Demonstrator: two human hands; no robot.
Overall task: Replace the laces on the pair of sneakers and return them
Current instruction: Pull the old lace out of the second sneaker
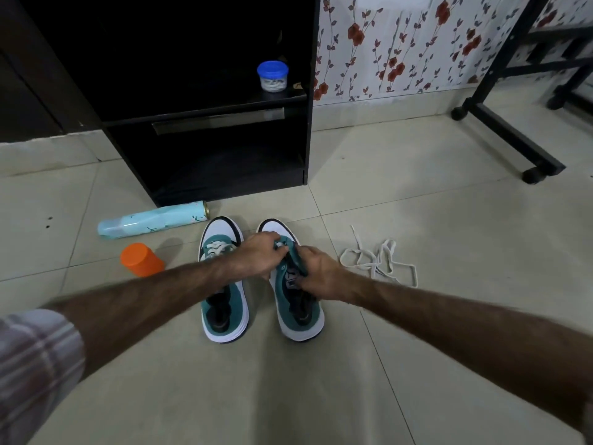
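Head view looks down two bare forearms to where both hands meet over the right sneaker (pixel 300 313). The left hand (pixel 258 253) has its fingers curled onto the teal tongue (pixel 290 255) near the front of the lace area, and the right hand (pixel 316 274) grips the same tongue from the other side, so both are closed on it, pulling it up and open. This shoe shows no lace in its eyelets, as far as can be seen past the fingers. Just left of the hands stands the left sneaker (pixel 224 303), toe pointing away, with a white lace still threaded across its front. To the right of the right hand, near but apart from the shoes, a loose white lace (pixel 380 261) lies tangled on the floor (pixel 449 220). My reading: one shoe is stripped and one is not, so the job is early; no second lace is in sight, and relacing and putting the pair back are all ahead. Left of the hands lie an orange cup (pixel 141 260) on its side and, beyond it, a pale blue bottle (pixel 154 223). Pale tiles cover the floor. Farther off stands a black cabinet (pixel 224 149) holding a blue-lidded jar (pixel 272 75), with flowered wallpaper (pixel 401 46) and a black wheeled frame (pixel 500 123) to its right.
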